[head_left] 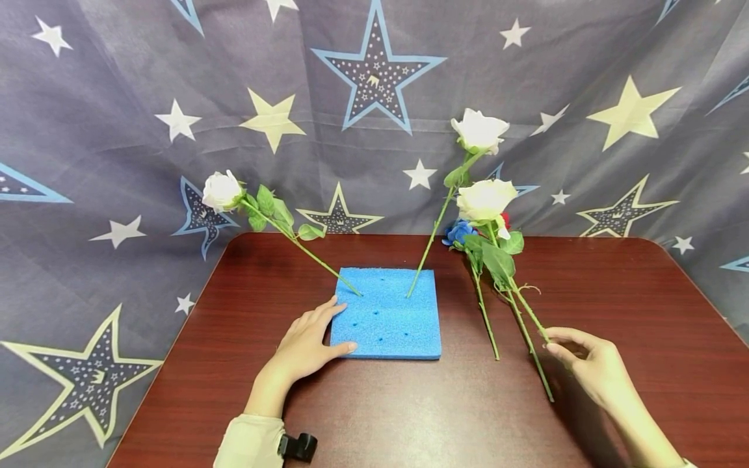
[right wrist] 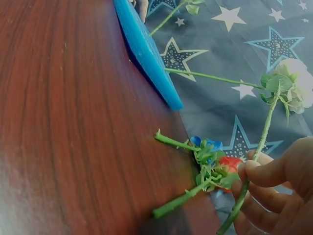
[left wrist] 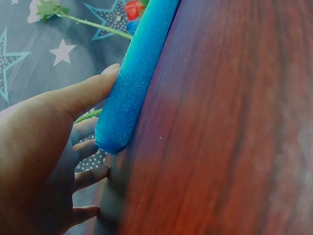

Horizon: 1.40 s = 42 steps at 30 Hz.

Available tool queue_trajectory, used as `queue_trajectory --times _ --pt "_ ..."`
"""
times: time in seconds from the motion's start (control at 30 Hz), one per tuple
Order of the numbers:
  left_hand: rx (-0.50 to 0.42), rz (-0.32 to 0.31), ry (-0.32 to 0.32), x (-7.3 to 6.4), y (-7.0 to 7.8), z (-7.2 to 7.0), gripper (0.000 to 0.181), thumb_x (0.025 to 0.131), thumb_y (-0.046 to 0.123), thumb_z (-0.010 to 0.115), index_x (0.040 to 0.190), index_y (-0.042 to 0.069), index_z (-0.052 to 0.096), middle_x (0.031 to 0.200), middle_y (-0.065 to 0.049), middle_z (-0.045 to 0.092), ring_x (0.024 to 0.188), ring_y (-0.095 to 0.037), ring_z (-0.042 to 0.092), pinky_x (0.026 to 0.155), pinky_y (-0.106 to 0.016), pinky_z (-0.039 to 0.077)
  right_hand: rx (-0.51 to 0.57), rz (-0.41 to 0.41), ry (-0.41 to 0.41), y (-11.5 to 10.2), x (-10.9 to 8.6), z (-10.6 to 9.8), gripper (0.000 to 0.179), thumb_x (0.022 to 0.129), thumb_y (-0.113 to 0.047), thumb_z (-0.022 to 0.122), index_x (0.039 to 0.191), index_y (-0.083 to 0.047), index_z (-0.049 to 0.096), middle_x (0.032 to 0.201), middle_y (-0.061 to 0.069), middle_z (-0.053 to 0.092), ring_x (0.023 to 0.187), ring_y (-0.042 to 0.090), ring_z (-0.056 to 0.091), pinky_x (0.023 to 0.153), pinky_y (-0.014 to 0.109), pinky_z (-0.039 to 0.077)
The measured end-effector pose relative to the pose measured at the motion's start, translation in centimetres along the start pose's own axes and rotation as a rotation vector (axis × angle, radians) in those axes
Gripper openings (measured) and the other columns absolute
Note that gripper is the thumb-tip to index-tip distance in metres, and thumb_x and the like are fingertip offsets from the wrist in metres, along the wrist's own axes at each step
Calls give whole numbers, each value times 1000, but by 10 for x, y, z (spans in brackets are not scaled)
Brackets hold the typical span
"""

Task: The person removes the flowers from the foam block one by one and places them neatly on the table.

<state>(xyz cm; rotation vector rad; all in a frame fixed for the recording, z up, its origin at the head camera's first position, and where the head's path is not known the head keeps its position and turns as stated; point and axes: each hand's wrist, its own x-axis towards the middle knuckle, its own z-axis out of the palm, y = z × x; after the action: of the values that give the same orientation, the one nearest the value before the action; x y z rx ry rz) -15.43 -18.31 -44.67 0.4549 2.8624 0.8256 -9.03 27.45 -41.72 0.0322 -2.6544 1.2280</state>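
A blue foam block lies on the table, with small holes in its top. Two white roses stand in it: one white rose leans left, the other white rose leans right. My left hand rests on the block's left side, fingers extended, its thumb along the near edge. At the right, my right hand pinches the stem of a third white rose between thumb and fingers. That rose is lifted over a blue rose and a red rose, which lie on the table.
The dark red wooden table has rounded far corners. Behind it hangs a grey cloth printed with stars. A black band with a small device is on the left wrist.
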Motion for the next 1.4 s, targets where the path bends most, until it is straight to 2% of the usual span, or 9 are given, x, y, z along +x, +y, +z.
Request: queue_trajectory --times 0.37,0.53,0.83,1.07,1.3,1.4 --pt "0 -7 -4 -1 0 -1 84 86 62 66 155 24 36 163 3 21 145 -31 26 112 -61 22 -10 38 34 13 1 -19 23 89 -3 73 110 6 70 81 -22 68 62 0 58 50 17 43" --pt "1 -4 -1 0 -1 -1 84 86 62 66 155 24 37 163 3 22 145 -31 26 112 -61 22 -38 55 28 17 2 -25 24 90 -4 72 111 8 69 80 -20 69 59 2 57 48 19 43" --pt "-1 -3 -6 1 0 -2 84 86 62 65 155 23 37 163 3 21 145 -31 26 112 -62 23 -16 130 -25 20 3 -32 30 92 -10 71 113 10 66 82 -19 70 68 -3 61 54 20 50" --pt "3 -3 -5 1 -1 -2 84 86 63 65 155 23 36 163 3 21 145 -31 26 112 -61 22 2 180 -57 20 4 -33 34 93 -18 71 115 8 66 86 0 74 70 -2 61 56 24 53" --pt "4 2 1 0 -1 0 83 86 62 66 155 24 37 163 3 22 145 -31 27 112 -61 22 59 199 -84 24 4 -30 20 94 -14 70 110 -3 71 84 -12 70 71 -3 62 56 26 54" --pt "-1 3 4 0 -1 0 83 86 62 66 155 24 37 163 3 23 145 -30 27 112 -61 22 68 197 -90 27 5 -29 18 94 -12 70 109 -3 71 84 -6 71 71 -3 62 56 27 54"
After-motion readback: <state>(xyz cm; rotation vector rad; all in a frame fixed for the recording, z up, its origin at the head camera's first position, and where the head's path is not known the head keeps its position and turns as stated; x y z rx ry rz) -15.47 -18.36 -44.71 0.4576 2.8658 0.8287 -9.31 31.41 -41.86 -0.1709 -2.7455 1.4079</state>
